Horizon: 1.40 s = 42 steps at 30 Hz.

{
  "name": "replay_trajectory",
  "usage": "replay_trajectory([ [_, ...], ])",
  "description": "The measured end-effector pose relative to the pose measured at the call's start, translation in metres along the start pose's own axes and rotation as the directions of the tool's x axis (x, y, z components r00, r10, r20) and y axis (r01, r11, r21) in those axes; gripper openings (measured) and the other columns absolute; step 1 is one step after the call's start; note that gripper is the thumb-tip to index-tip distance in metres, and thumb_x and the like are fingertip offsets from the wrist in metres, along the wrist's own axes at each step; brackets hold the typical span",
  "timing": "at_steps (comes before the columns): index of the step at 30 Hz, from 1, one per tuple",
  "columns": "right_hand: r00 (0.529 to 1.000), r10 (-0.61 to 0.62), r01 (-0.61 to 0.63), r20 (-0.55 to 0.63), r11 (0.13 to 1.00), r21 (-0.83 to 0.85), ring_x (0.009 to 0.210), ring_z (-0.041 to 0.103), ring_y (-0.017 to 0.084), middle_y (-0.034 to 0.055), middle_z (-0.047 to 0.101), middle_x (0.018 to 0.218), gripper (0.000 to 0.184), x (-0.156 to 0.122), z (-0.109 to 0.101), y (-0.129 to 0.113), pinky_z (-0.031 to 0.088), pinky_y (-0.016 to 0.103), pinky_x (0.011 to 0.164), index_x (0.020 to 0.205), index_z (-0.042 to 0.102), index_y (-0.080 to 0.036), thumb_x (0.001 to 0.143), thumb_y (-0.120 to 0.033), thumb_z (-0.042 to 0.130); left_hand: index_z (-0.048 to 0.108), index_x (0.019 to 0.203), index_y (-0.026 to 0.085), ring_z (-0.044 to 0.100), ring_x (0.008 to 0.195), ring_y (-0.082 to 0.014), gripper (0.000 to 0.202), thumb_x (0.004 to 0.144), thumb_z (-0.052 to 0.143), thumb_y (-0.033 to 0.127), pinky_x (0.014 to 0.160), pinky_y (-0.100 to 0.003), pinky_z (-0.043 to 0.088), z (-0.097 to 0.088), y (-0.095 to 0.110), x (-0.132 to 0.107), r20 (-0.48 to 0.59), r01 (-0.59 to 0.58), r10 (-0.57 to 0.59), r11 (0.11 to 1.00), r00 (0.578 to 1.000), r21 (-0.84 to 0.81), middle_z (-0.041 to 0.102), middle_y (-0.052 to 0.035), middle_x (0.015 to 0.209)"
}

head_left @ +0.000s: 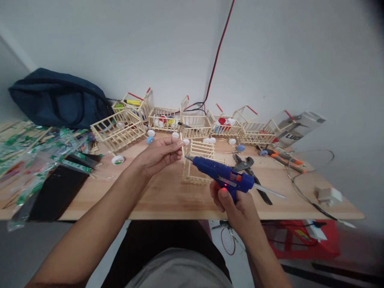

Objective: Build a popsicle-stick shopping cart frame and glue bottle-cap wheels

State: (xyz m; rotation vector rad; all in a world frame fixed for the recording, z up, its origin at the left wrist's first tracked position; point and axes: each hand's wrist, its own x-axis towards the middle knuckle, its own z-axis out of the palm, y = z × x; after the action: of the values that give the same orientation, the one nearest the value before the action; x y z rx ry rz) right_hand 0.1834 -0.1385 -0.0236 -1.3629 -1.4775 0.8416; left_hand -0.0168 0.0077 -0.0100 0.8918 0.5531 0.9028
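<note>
The left hand (162,155) pinches a thin wooden stick (183,149) between thumb and fingers, up above the table (163,200). The right hand (240,205) is wrapped around the handle of a blue glue gun (223,173). The gun's tip points at the low part of the stick — it is right by it, but I cannot tell if they touch. A small red light glows on the gun, and a clear glue stick (270,191) pokes out of its back.

Behind and under the gun, a small wooden frame (202,149) lies on the table. Next to it, on the right, are black pliers (261,188). Farther right lie pliers with orange handles (286,160).

Little wooden carts (196,131) stand along the wall, and some have red handles. A few hold bottle caps (222,121). More caps sit on the table — a blue cap (240,148) and a white cap (232,141) among them.

On the left are a big dark blue bag (60,100) and a messy pile of plastic wrappers (33,156). Under the table, on the right, is something red (327,240).
</note>
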Motion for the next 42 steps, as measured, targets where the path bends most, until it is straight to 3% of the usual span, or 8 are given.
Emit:
replay_trajectory([
  [9, 0.997, 0.068, -0.068, 0.032, 0.997, 0.020, 0.052, 0.037, 0.010, -0.0022, 0.046, 0.062, 0.044, 0.001, 0.001, -0.001, 0.028, 0.024, 0.048, 0.085, 0.059, -0.015, 0.092, -0.057, 0.047, 0.069, 0.071, 0.008, 0.059, 0.057, -0.0068, 0.015, 0.072, 0.080, 0.018, 0.057, -0.014, 0.053, 0.000, -0.001, 0.000, 0.034, 0.016, -0.016, 1.000, 0.999, 0.010, 0.065, -0.0031, 0.063],
  [18, 0.998, 0.056, -0.056, 0.012, 0.998, -0.041, 0.052, 0.039, 0.011, -0.0017, 0.048, 0.060, 0.046, 0.001, -0.005, 0.001, 0.030, 0.025, 0.048, 0.084, 0.062, -0.014, 0.092, -0.057, 0.047, 0.068, 0.073, 0.007, 0.060, 0.055, -0.0060, 0.012, 0.073, 0.078, 0.013, 0.056, -0.014, 0.053, -0.003, 0.001, 0.001, 0.014, 0.006, -0.005, 0.997, 1.000, -0.075, 0.065, -0.0022, 0.063],
  [26, 0.998, -0.064, 0.064, 0.000, 0.998, -0.015, 0.060, 0.050, 0.014, 0.0037, 0.059, 0.074, 0.041, -0.004, -0.007, -0.006, 0.040, 0.027, 0.053, 0.093, 0.062, -0.017, 0.093, -0.055, 0.047, 0.067, 0.075, 0.007, 0.061, 0.055, -0.0052, 0.006, 0.078, 0.072, 0.007, 0.057, -0.013, 0.054, -0.001, 0.004, 0.002, -0.100, -0.041, 0.030, 0.992, 0.995, -0.117, 0.066, -0.0017, 0.064],
  [29, 0.975, -0.216, 0.206, -0.052, 0.966, -0.155, 0.076, 0.059, 0.020, 0.0084, 0.063, 0.093, 0.034, 0.001, -0.013, -0.010, 0.048, 0.031, 0.064, 0.110, 0.058, -0.020, 0.095, -0.047, 0.045, 0.066, 0.072, 0.008, 0.061, 0.055, -0.0047, 0.010, 0.081, 0.069, 0.006, 0.056, -0.012, 0.053, 0.000, 0.005, 0.003, -0.135, -0.082, 0.061, 0.984, 0.989, -0.158, 0.064, -0.0009, 0.064],
  [32, 0.897, -0.438, 0.355, -0.053, 0.788, -0.502, 0.106, 0.057, 0.027, 0.0121, 0.058, 0.116, 0.039, 0.014, -0.030, -0.011, 0.048, 0.041, 0.088, 0.128, 0.051, -0.022, 0.092, -0.036, 0.049, 0.065, 0.072, 0.010, 0.060, 0.057, -0.0040, 0.013, 0.083, 0.065, 0.004, 0.059, -0.012, 0.054, 0.001, 0.007, 0.004, -0.168, -0.152, 0.115, 0.963, 0.979, -0.222, 0.062, 0.0012, 0.064],
  [36, 0.825, -0.552, 0.265, -0.126, 0.573, -0.775, 0.114, 0.053, 0.029, 0.0151, 0.053, 0.123, 0.046, 0.027, -0.066, -0.002, 0.045, 0.047, 0.094, 0.136, 0.047, -0.021, 0.091, -0.028, 0.049, 0.064, 0.074, 0.011, 0.060, 0.061, -0.0044, 0.012, 0.085, 0.064, 0.006, 0.060, -0.013, 0.053, 0.000, 0.009, 0.005, -0.183, -0.218, 0.173, 0.939, 0.968, -0.265, 0.063, 0.0012, 0.068],
  [39, 0.813, -0.551, 0.152, -0.189, 0.514, -0.844, 0.109, 0.057, 0.030, 0.0161, 0.057, 0.116, 0.045, 0.028, -0.103, 0.018, 0.046, 0.045, 0.091, 0.133, 0.052, -0.020, 0.089, -0.028, 0.056, 0.064, 0.075, 0.010, 0.058, 0.060, -0.0048, 0.010, 0.085, 0.065, 0.008, 0.055, -0.014, 0.050, 0.000, 0.010, 0.004, -0.149, -0.221, 0.188, 0.941, 0.971, -0.255, 0.064, -0.0004, 0.070],
  [42, 0.849, -0.476, 0.035, -0.229, 0.483, -0.875, 0.107, 0.060, 0.032, 0.0186, 0.061, 0.114, 0.043, 0.026, -0.145, 0.050, 0.048, 0.042, 0.086, 0.128, 0.058, -0.022, 0.086, -0.030, 0.064, 0.063, 0.072, 0.010, 0.055, 0.057, -0.0045, 0.012, 0.081, 0.071, 0.011, 0.051, -0.014, 0.046, 0.003, 0.010, 0.003, -0.124, -0.196, 0.172, 0.956, 0.977, -0.221, 0.064, -0.0008, 0.071],
])
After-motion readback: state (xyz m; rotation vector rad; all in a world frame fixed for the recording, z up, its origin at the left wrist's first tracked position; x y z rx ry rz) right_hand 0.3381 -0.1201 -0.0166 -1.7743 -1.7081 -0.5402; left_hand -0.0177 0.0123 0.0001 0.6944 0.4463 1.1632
